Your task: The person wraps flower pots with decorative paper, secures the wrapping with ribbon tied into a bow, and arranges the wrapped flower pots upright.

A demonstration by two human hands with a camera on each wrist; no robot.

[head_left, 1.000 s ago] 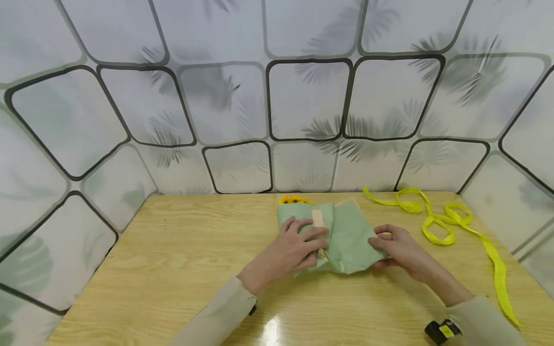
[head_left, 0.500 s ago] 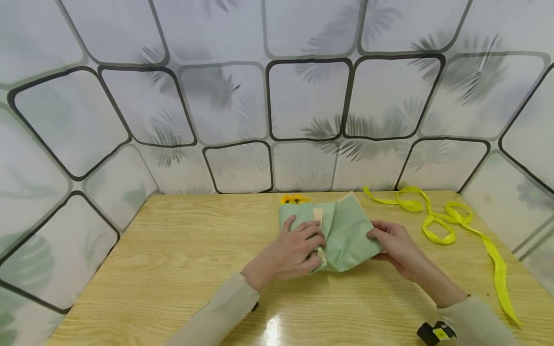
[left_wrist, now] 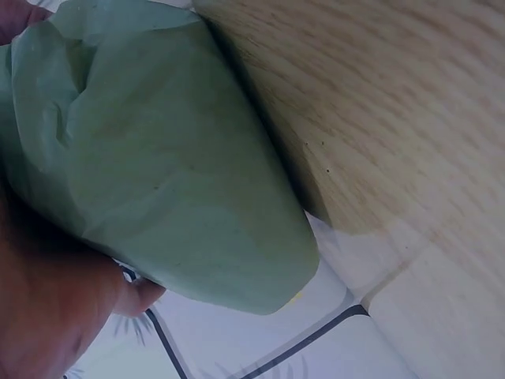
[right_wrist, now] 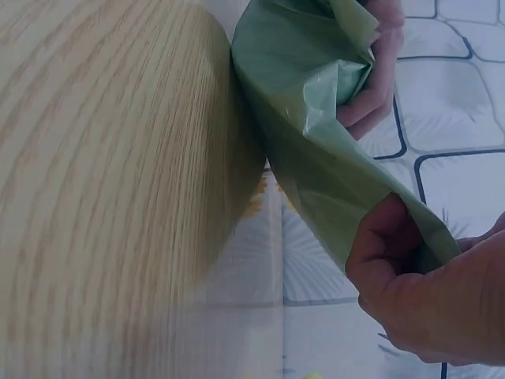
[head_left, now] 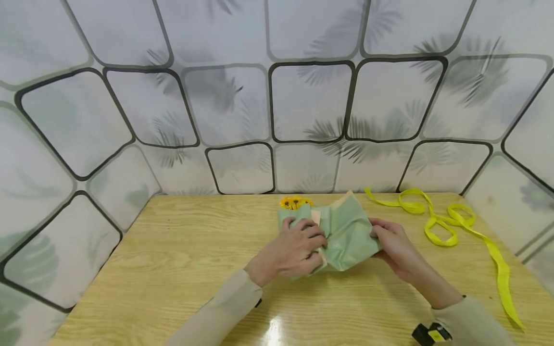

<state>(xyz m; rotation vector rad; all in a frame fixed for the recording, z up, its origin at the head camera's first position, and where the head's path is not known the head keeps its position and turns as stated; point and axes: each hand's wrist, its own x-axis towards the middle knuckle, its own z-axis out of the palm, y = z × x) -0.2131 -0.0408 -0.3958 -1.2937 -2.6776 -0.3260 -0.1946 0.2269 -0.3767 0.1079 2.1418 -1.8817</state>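
Pale green wrapping paper (head_left: 349, 231) lies folded around a bunch of small sunflowers (head_left: 295, 202), whose yellow heads show past its far left end. Across the bundle lies my left hand (head_left: 296, 250), fingers curled over the folded layers and gripping them. The paper's loose flap spreads to the right, lifted and creased. My right hand (head_left: 396, 247) pinches that flap's outer edge between thumb and fingers, as the right wrist view also shows at the hand (right_wrist: 418, 284). In the left wrist view the paper (left_wrist: 173, 166) covers the flowers almost entirely.
A long yellow ribbon (head_left: 502, 271) lies in loops on the right side of the wooden table (head_left: 195, 269). Behind the table and along its sides stands a patterned pale backdrop (head_left: 309, 103). A pale strip (head_left: 316, 217) shows on the bundle.
My right hand has shifted slightly left and away from me with the flap's edge, and the flap has risen and creased. The left hand's fingers have curled in more over the bundle.
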